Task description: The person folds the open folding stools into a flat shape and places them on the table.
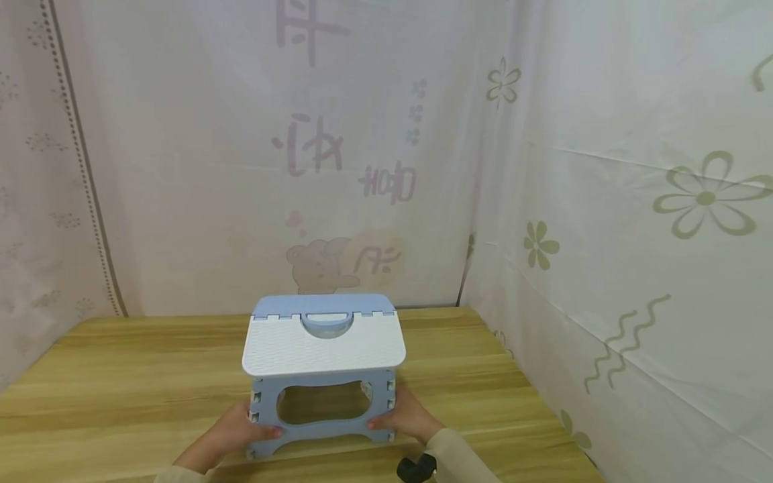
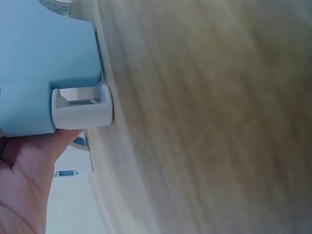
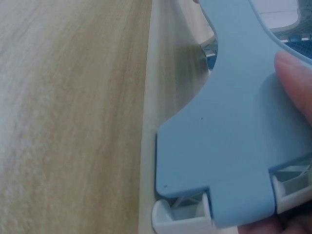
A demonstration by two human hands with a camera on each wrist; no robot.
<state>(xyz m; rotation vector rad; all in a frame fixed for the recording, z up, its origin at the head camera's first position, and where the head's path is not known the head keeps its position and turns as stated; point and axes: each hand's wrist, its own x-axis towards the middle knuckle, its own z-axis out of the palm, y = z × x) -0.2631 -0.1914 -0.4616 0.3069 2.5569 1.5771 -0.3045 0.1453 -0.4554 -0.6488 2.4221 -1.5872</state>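
A wood-grain table [image 1: 483, 382] shows rounded far corners at about ten and two o'clock. Directly on it, toward six o'clock, a light-blue and white folding step stool [image 1: 326, 355] stands unfolded and upright.

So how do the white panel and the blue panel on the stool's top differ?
The white panel is deeper front to back; the blue panel is a narrower strip. The white panel lies in front, the blue panel behind. Both form the top of the stool.

left hand [image 1: 237, 429] gripping; right hand [image 1: 409, 417] gripping; thumbs [image 1: 270, 433] pointing inward
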